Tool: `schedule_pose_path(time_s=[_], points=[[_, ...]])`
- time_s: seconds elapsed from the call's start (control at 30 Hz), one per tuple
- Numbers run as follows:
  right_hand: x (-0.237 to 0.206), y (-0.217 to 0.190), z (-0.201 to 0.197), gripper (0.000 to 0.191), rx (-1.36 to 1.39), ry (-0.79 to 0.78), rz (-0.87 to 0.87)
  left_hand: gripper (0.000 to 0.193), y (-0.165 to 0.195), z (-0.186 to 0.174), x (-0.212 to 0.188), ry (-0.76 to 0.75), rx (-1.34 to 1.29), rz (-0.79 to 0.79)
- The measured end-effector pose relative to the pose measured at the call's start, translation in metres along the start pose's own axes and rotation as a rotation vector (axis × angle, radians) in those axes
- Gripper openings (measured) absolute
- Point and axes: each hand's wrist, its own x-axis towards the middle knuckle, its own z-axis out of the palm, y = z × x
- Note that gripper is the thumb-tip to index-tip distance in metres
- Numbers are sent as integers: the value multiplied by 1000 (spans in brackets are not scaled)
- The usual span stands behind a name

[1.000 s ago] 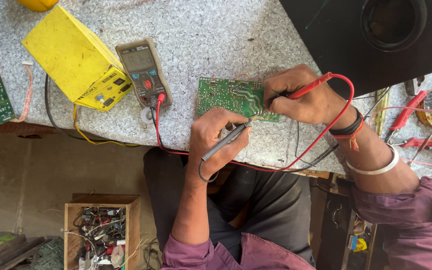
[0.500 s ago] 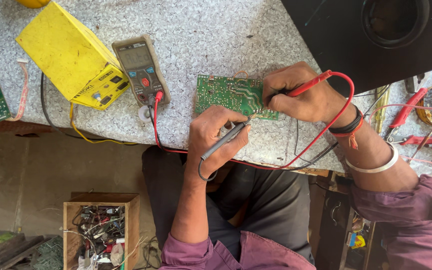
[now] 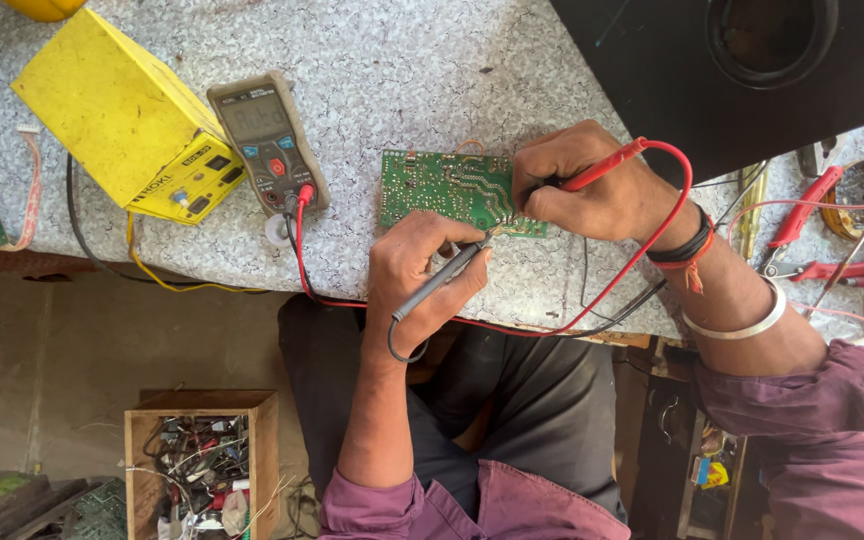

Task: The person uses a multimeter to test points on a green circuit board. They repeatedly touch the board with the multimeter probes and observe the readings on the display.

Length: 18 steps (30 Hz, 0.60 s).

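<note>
On the speckled table (image 3: pixel 402 60), the green circuit board (image 3: pixel 442 188) lies flat just in front of me, with the multimeter (image 3: pixel 267 140) to its left beside a yellow box (image 3: pixel 122 115). My left hand (image 3: pixel 417 275) has its grip closed on the black probe (image 3: pixel 442 282), its tip on the board's right end. My right hand (image 3: pixel 592 185) pinches the red probe (image 3: pixel 602 165) there too. I judge both tips need steady, separate contact, never bridging neighbouring solder points.

Speckled grey stone desk (image 3: pixel 402 40) in even daylight, bare brownish concrete floor (image 3: pixel 102 340) below, open wooden box (image 3: pixel 202 460) of tangled wires on the floor, dark cabinet (image 3: pixel 667 440) under the desk edge
</note>
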Motion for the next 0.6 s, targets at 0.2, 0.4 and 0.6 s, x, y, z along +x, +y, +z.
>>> schedule_pose_path(time_s=[0.2, 0.4, 0.6], points=[[0, 0, 0, 11, 3, -4, -6, 18, 0, 0, 0, -2, 10, 10], [-1, 3, -1, 10, 20, 10, -36, 19, 1, 0, 1, 8, 8, -11], [-3, -2, -2, 15, 64, 168, -9, 19, -1, 1, -2, 43, -67, -80]])
